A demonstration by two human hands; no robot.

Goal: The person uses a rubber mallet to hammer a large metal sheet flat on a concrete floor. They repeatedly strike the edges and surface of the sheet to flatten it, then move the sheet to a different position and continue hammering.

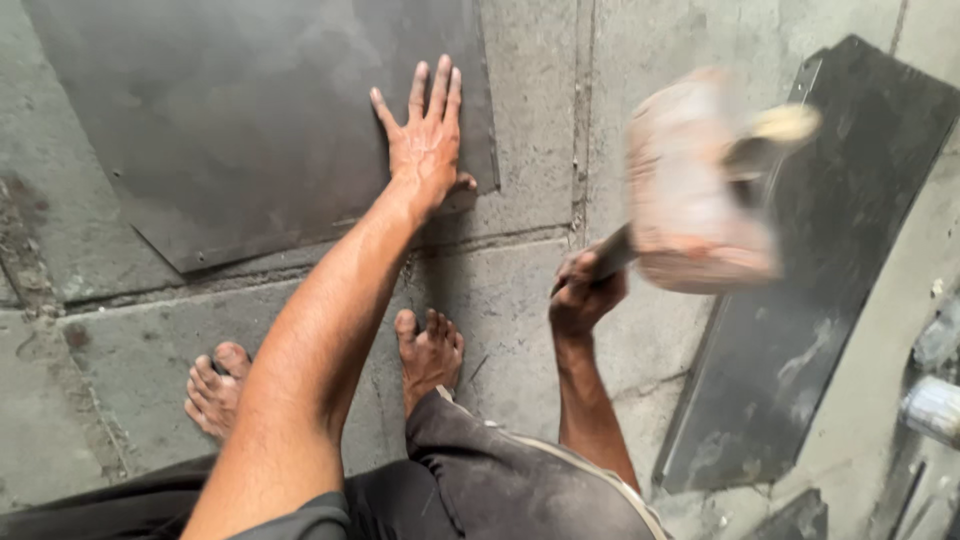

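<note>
My left hand [425, 135] lies flat, fingers spread, on the near right corner of a dark metal sheet [250, 110] that rests on the concrete floor. My right hand [583, 295] grips the handle of a big mallet [695, 185]. Its pale, worn head is raised and motion-blurred, hanging over the gap between the sheet and a second dark metal plate [830, 290] on the right. My bare feet [430, 350] stand on the floor just below the sheet's corner.
The concrete floor [530, 130] has joints and cracks running between slabs. The long dark plate lies at an angle on the right. Small metal cylinders [935, 405] and scraps lie at the far right edge.
</note>
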